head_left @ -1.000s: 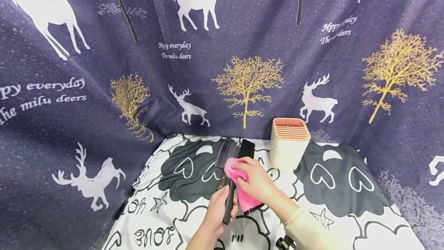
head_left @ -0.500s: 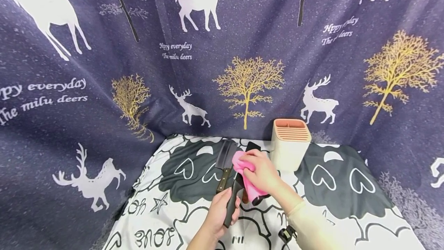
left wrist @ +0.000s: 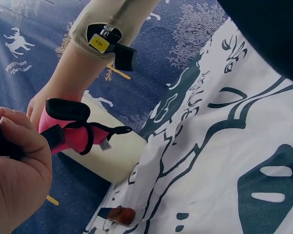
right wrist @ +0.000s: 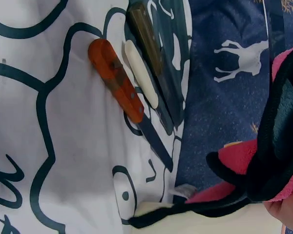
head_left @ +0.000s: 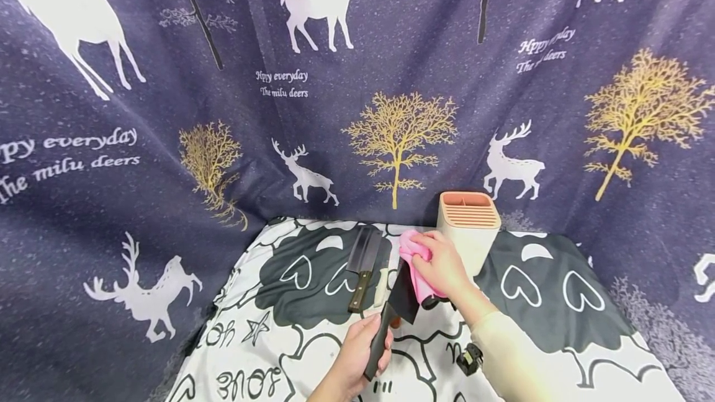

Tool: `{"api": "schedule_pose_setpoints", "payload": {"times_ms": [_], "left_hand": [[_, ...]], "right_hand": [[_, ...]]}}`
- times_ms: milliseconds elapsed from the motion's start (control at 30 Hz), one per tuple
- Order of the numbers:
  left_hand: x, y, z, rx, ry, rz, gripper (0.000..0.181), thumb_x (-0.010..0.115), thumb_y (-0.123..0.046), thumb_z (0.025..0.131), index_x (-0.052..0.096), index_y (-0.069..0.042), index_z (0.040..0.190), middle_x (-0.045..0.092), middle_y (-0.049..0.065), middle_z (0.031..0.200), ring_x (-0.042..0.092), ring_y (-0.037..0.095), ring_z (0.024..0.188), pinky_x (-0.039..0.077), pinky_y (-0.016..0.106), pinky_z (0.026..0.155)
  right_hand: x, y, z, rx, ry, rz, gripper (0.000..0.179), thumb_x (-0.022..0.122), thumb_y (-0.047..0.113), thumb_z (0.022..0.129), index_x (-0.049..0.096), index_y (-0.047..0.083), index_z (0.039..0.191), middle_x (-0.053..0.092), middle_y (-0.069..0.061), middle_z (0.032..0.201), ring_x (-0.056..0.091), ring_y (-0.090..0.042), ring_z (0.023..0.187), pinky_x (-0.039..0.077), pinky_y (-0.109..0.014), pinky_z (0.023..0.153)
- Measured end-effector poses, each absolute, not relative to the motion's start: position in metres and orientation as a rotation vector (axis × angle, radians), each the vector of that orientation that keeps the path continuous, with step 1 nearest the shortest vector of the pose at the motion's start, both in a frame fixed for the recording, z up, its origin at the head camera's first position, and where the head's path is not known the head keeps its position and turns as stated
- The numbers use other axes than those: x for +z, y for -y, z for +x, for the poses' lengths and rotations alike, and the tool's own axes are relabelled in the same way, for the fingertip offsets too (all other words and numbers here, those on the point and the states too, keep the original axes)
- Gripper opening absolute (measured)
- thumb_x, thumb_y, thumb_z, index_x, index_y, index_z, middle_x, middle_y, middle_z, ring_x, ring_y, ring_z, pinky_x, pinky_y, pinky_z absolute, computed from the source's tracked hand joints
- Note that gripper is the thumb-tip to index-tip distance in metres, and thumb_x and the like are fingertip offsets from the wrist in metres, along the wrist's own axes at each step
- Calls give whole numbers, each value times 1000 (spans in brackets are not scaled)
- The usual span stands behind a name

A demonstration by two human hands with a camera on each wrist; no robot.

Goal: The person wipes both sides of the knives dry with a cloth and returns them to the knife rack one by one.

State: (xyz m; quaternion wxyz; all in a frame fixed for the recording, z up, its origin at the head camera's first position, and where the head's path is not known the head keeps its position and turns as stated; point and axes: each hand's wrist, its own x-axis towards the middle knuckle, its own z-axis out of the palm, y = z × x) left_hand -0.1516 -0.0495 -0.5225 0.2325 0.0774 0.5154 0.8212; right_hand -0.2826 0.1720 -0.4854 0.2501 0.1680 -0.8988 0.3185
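Note:
In the head view, my left hand [head_left: 357, 346] grips the black handle [head_left: 378, 346] of a knife with a broad black blade [head_left: 403, 295], tilted up and to the right. My right hand [head_left: 444, 265] pinches a pink cloth [head_left: 412, 245] with black edging over the far part of that blade, hiding its tip. The cloth [right wrist: 237, 156] hangs in folds in the right wrist view. Beneath the held knife lie a cleaver [head_left: 365, 250] with a wooden handle, a white-handled knife [head_left: 382, 287] and an orange-handled knife [right wrist: 118, 80].
Just behind my right hand stands a cream knife block [head_left: 469, 222] with an orange slotted top. A patterned black-and-white sheet [head_left: 313, 352] covers the surface. Dark blue deer-print fabric [head_left: 391, 48] hangs behind.
My right hand has slid the cloth up and right, from near the handle toward the blade's far end. The held knife has shifted slightly right, uncovering the wooden-handled cleaver and the white-handled knife.

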Motion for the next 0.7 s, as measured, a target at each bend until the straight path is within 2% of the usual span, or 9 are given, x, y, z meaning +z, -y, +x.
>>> {"api": "schedule_pose_setpoints", "payload": {"times_ms": [400,700], "left_hand": [[-527,48,-154,2319,-1454,220,34,35,-34,113,50,-8,97,55,-7,75,49,-1,44,38,14,38],[-526,53,-164,2382,-1453,190,33,33,-34,113,49,-7,101,55,-7,75,48,-1,43,37,14,37]], "right_hand": [[-485,-153,-264,845,2426,515,43,75,17,73,75,13,116,71,-7,121,67,-34,111,55,-49,95],[-480,-124,-234,785,2366,623,40,76,18,73,76,16,113,71,-4,118,68,-28,107,56,-43,93]]}}
